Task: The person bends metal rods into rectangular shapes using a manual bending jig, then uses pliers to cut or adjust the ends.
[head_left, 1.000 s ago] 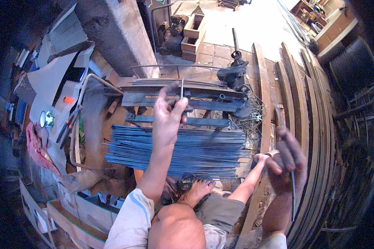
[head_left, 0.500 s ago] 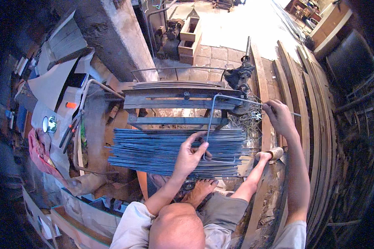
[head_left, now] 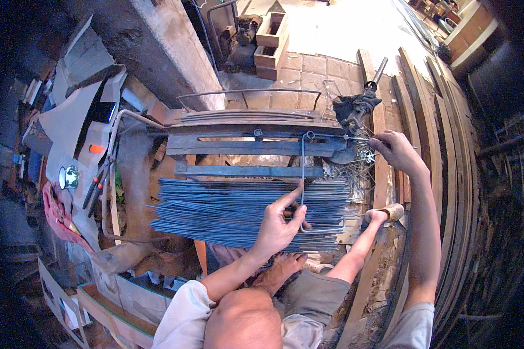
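A thin metal rod (head_left: 303, 166), bent at right angles, crosses the far edge of the metal bench (head_left: 183, 142) with its corner beside a small round peg (head_left: 310, 135). Its lower leg comes down toward me, where my left hand (head_left: 282, 224) pinches it between fingers and thumb. At the bottom, that leg turns right over the bundle of rods. My right hand (head_left: 396, 152) is closed around the rod's long end, right of the bench. Between bench and body lies a thick bundle of straight thin rods (head_left: 215, 209).
A dark cloth-wrapped tool with a metal pipe (head_left: 380, 71) stands at the bench's right end, above wire scraps (head_left: 349, 170). Long timber beams (head_left: 431, 125) run along the right. Orange-handled pliers (head_left: 98, 185) and an enamel mug (head_left: 70, 177) lie left. Wooden boxes (head_left: 271, 29) stand beyond.
My left hand has shifted right with the rod's lower leg, which now points more directly toward me. The corner now sits against the peg. My right hand still grips the long end.
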Demonstrator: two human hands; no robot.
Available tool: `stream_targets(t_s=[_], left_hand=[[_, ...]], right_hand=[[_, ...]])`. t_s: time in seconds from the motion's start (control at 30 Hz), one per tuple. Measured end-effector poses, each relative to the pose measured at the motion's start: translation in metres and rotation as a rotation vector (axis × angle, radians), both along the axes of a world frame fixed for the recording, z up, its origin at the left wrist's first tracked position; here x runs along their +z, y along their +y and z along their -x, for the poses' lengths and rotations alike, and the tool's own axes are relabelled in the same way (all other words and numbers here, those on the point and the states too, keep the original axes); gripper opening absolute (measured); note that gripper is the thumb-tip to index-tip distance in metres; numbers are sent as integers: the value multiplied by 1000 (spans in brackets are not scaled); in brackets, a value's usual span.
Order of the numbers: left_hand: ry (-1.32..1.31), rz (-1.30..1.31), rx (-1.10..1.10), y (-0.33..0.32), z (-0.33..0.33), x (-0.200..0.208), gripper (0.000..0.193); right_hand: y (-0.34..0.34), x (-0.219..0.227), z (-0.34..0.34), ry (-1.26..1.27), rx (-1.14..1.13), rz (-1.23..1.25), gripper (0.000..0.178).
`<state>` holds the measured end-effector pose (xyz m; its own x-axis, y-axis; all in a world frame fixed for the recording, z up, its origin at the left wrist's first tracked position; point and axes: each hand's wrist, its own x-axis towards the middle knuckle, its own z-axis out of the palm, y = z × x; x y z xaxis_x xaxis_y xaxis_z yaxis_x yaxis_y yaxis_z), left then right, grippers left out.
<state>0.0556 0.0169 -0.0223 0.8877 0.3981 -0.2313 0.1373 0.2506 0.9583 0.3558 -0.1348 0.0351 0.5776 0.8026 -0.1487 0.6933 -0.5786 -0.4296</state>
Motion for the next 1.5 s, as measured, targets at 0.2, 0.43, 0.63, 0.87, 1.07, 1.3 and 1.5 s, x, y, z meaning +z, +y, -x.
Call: stream_targets(t_s=[0.2, 0.43, 0.63, 0.87, 1.07, 1.3, 1.5], left_hand=[[45, 33, -5, -2, -3, 17, 53], [98, 64, 0, 0, -5, 35, 54], [130, 36, 11, 3, -3, 32, 54], [160, -25, 17, -5, -3, 31, 54], [149, -59, 36, -10, -2, 27, 54], [182, -118, 39, -10, -3, 39, 48], [138, -66, 106, -10, 6, 25, 43]], right_hand=[[18, 4, -51, -316, -54, -225, 41], [65, -19, -111, -681, 105, 400, 68], [68, -16, -111, -603, 121, 398, 39], [53, -40, -121, -576, 78, 241, 31], [47, -53, -114, -581, -15, 137, 32], [30, -59, -109, -574, -103, 158, 36], [-36, -43, -66, -555, -159, 256, 49]])
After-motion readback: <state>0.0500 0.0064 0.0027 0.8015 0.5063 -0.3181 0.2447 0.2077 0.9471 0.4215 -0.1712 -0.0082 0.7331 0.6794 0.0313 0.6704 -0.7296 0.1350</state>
